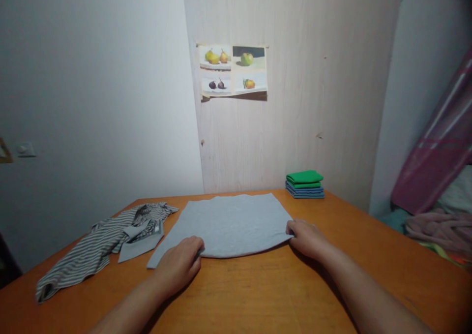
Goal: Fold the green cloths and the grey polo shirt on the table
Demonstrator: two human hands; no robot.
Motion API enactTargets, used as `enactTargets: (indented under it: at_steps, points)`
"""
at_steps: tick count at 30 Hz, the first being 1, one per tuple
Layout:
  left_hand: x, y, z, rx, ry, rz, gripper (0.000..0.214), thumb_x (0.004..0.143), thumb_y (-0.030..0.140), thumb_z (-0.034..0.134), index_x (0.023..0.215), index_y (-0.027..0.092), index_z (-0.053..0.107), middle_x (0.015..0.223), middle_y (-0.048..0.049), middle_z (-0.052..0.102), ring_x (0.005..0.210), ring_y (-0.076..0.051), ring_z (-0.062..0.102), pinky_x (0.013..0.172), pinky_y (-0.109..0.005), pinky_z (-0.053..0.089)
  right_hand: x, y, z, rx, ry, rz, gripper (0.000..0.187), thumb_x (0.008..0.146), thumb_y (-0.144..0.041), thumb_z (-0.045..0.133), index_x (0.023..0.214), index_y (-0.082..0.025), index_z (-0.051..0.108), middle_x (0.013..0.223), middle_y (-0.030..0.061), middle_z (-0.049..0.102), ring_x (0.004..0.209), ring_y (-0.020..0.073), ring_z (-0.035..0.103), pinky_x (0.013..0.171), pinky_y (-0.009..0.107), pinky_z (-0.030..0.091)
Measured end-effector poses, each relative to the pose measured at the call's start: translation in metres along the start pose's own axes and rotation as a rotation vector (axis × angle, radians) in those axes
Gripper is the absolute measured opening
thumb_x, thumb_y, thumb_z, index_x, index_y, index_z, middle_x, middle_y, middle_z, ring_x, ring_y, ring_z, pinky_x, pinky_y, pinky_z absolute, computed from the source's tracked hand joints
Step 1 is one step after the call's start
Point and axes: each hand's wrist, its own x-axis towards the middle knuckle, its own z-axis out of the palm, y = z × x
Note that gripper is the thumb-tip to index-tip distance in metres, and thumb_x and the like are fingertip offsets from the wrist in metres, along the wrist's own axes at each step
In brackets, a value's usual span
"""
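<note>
A light grey garment (230, 223) lies spread flat on the orange wooden table (265, 289), folded into a broad panel. My left hand (180, 266) rests on its near left corner, fingers curled and pinching the hem. At the near right corner my right hand (307, 238) grips the edge the same way. Both forearms reach in from the bottom of the view.
A striped grey shirt (98, 245) lies crumpled at the table's left. A stack of folded cloths (305, 184), green on blue, sits at the back right by the wooden panel. Pink and striped bedding (438, 186) lies beyond the right edge. A fruit picture (233, 72) hangs above.
</note>
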Motion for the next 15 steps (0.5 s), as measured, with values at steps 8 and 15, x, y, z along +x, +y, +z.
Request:
enactTargets:
  at_steps: [8, 15]
  points:
    - [-0.021, -0.043, -0.005, 0.119, -0.011, -0.135, 0.023, 0.082, 0.012, 0.043, 0.1, 0.023, 0.053, 0.105, -0.0069, 0.063, 0.1, -0.025, 0.059, 0.08, -0.034, 0.042, 0.011, 0.036, 0.004, 0.152, -0.006, 0.085, 0.016, 0.075, -0.015, 0.059, 0.086, -0.022, 0.068, 0.093, 0.0065, 0.07, 0.088, 0.0227, 0.062, 0.066, 0.027, 0.033]
    - [-0.035, -0.084, -0.007, 0.149, 0.052, -0.21, 0.023, 0.083, 0.014, 0.045, 0.097, 0.022, 0.061, 0.108, -0.0081, 0.064, 0.106, -0.026, 0.059, 0.088, -0.037, 0.042, 0.024, 0.059, 0.016, 0.48, 0.091, 0.176, 0.005, 0.072, -0.018, 0.061, 0.069, -0.018, 0.065, 0.068, 0.004, 0.067, 0.066, 0.0172, 0.057, 0.056, 0.025, 0.03]
